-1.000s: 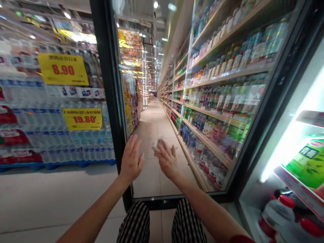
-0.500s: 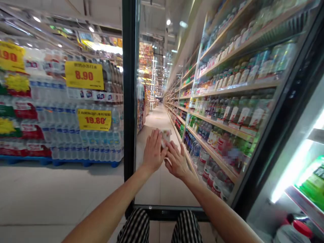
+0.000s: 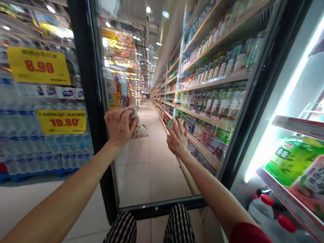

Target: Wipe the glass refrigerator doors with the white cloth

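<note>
A tall glass door (image 3: 131,184) in a black frame (image 3: 92,77) fills the middle of the view, set in a supermarket aisle. In its pane show long wooden shelves (image 3: 202,82), slanting away into the distance and lined with bottled drinks. Pale tiles (image 3: 58,202) cover the floor. At left, behind the frame, packs of clear bottles (image 3: 50,145) are stacked on a blue base (image 3: 60,172). At right is the brightly lit inside of a cabinet (image 3: 268,111). Two bare forearms reach forward from the bottom corners, with a dark red sleeve (image 3: 249,233) at the right one. Between them are the person's knees in black-and-white checked trousers (image 3: 123,229). Two yellow price signs (image 3: 39,65) at left read 8.90 and, lower down, 19.80. On a cabinet shelf lie a green pouch (image 3: 288,160) and, beside it, a pinkish pack (image 3: 311,184); below stand bottles with red caps (image 3: 267,199). The left hand (image 3: 117,126) is raised by the pane's left edge, fingers curled and gripping. The right hand (image 3: 178,138) holds nothing, fingers spread before the pane; whether it touches the glass cannot be told. Smallest is a pale, patterned cloth (image 3: 138,126), bunched in the left hand, a loose corner sticking out to the right
</note>
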A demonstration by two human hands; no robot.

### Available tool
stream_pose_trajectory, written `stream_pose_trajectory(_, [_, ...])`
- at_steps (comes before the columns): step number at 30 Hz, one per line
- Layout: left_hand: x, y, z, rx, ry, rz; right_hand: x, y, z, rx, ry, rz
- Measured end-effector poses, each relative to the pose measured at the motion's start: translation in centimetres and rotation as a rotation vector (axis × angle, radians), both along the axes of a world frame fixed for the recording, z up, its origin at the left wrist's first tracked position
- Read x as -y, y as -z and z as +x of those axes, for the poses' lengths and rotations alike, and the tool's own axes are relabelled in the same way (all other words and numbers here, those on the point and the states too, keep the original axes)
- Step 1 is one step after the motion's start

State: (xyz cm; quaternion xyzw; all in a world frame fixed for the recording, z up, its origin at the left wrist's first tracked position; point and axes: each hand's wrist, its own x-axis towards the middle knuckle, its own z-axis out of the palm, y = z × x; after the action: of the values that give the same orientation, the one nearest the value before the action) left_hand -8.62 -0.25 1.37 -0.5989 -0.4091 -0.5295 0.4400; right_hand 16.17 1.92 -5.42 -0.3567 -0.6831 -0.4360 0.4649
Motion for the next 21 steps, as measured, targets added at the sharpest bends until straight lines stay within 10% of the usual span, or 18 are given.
stream_pose_trajectory(5, [0.1,2.4,1.7,-0.086,0.075,-0.004,0.4,-1.1,0.0,0.044,-0.004,-0.035])
stream_pose_trajectory(11, [0.2,4.0,2.7,-0.223,0.086,-0.07,0.4,-7.1,-1.1,0.045,-0.012,-0.02])
stream_pose_trajectory(17, [-0.2,-7.3,-0.1,-0.049,-0.075,0.074,-0.8,-12.8,2.6,-0.245,0.019,0.131])
stream_pose_trajectory(21, [-0.2,-13.9,4.8,0.134,-0.049,0.066,-1.2,-13.8,4.0,-0.237,0.029,0.162])
